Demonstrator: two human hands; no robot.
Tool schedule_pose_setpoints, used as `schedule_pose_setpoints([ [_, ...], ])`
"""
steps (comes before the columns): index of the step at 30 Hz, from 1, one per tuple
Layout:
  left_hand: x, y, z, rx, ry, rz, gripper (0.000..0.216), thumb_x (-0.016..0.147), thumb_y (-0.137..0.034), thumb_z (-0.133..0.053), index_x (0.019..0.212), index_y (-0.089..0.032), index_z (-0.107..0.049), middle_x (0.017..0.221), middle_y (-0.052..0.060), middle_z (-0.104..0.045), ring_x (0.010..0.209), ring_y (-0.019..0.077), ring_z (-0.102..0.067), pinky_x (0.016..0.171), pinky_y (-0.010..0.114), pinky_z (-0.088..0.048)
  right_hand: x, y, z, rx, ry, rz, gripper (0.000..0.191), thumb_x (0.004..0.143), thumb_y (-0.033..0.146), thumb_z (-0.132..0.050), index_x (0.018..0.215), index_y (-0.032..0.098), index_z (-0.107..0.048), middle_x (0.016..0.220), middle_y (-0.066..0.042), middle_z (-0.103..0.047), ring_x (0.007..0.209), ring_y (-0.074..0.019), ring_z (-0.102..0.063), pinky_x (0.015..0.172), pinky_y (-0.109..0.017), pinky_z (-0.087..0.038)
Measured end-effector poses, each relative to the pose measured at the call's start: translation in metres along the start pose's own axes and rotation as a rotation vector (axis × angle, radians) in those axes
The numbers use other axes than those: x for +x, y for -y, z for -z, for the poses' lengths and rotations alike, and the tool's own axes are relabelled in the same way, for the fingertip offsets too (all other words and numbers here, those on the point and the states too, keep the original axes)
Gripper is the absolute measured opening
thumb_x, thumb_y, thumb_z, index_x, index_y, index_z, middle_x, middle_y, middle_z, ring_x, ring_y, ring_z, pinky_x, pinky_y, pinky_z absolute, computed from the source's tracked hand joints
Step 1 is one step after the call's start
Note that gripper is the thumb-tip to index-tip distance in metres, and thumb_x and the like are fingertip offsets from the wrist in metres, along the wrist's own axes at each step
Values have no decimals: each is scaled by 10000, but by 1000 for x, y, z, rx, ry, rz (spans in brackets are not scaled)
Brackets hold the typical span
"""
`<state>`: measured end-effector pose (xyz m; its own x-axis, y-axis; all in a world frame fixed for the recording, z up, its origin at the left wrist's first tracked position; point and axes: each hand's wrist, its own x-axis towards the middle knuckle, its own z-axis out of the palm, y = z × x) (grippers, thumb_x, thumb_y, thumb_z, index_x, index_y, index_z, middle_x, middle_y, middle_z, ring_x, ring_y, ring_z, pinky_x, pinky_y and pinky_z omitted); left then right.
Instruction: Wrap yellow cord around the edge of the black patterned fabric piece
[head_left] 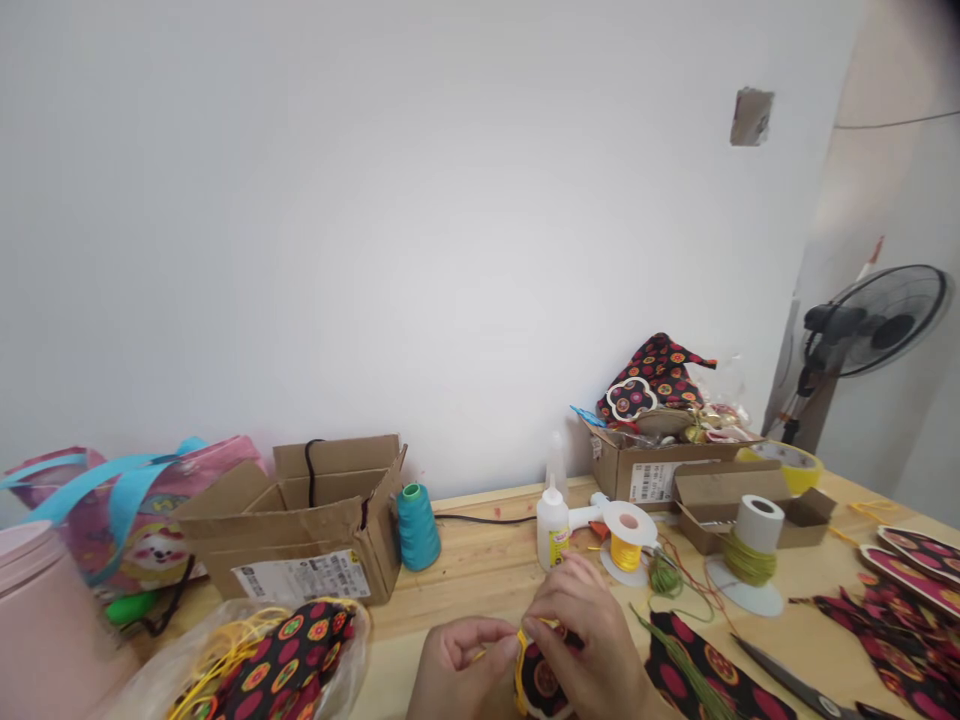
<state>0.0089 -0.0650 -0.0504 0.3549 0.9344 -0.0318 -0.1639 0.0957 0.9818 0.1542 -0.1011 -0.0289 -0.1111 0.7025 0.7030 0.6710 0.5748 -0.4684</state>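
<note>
Head view: left fingers [504,655] pinch yellow cord [519,678]; right fingers [551,608] hold patterned piece [543,676].

The fabric piece [541,680] is before the squeeze bottle [553,530], between thread cone [418,530] and scissors [784,675].

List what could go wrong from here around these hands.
1. The yellow cord, pinched by the left hand at the edge of the patterned piece, might slip or sit crooked, since it is so thin.
2. The white bottle stands just beyond the right hand, so a forward push could tip it.
3. Loose green cords lie between the right hand and the scissors; they could snag or get nicked.
</note>
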Motion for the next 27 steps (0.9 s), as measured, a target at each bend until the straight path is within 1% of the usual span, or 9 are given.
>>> schedule_pose_setpoints([
  [3, -1, -3, -1, -9, -11, -7, 154, 503, -251, -707, 566, -112, -695, 544, 47, -697, 527, 161, -584, 529, 239, -456, 1, 2, 0, 22, -22, -2, 163, 743, 170, -479, 595, 194, -541, 579, 10, -548, 622, -138, -491, 763, -334, -317],
  [8, -3, -5, -3, -61, 14, 33, 164, 499, -256, -710, 560, -106, -686, 511, 41, -686, 488, 157, -579, 501, 248, -451, 0, 0, 0, 60, -14, -6, 134, 741, 163, -480, 624, 185, -543, 601, 10, -545, 623, -129, -479, 744, -310, -315],
  [10, -4, -4, -4, -69, 0, 30, 173, 481, -262, -719, 546, -107, -678, 482, 33, -677, 458, 147, -572, 474, 236, -442, -2, -3, 0, 76, 0, -26, 134, 751, 171, -471, 635, 182, -537, 622, 5, -545, 640, -132, -476, 743, -305, -312],
  [12, -4, -4, -6, -79, -24, 34, 191, 463, -276, -727, 537, -108, -672, 451, 30, -668, 424, 140, -566, 441, 225, -433, -4, -7, -1, 111, 20, -80, 149, 771, 194, -449, 646, 178, -529, 642, -2, -536, 652, -135, -472, 689, -278, -327],
  [15, -3, -3, -7, -96, -57, 41, 216, 441, -291, -736, 530, -108, -665, 431, 32, -664, 410, 143, -568, 430, 227, -437, -6, -9, -2, 181, 67, -220, 183, 795, 237, -414, 661, 171, -520, 632, 0, -504, 613, -126, -451, 571, -236, -324],
  [18, -2, -5, -6, -72, -101, 10, 223, 433, -296, -739, 523, -108, -660, 450, 31, -666, 432, 144, -574, 455, 230, -449, -6, -10, -5, 316, 99, -391, 202, 782, 271, -421, 638, 162, -512, 572, 22, -449, 560, -108, -411, 511, -213, -303],
  [21, 0, -5, -4, -47, -138, 6, 228, 435, -310, -737, 521, -115, -655, 423, 15, -650, 421, 136, -564, 444, 217, -434, -4, -12, -10, 642, 152, -618, 212, 718, 312, -466, 588, 148, -501, 462, 57, -383, 423, -67, -336, 395, -178, -241],
  [24, 0, -3, -3, -59, -132, -6, 231, 436, -314, -737, 529, -117, -659, 439, 20, -661, 410, 127, -554, 445, 212, -424, 0, -14, -11, 1003, 237, -854, 205, 634, 339, -501, 558, 148, -504, 325, 113, -264, 275, -32, -155, 290, -175, -92],
  [27, -2, -2, -3, -99, -68, 20, 251, 440, -315, -736, 581, -117, -674, 489, 50, -691, 435, 147, -578, 466, 236, -438, 2, -14, -8, 1179, 257, -940, 190, 590, 327, -538, 555, 141, -527, 286, 131, -236, 236, -18, -102, 258, -177, -41],
])
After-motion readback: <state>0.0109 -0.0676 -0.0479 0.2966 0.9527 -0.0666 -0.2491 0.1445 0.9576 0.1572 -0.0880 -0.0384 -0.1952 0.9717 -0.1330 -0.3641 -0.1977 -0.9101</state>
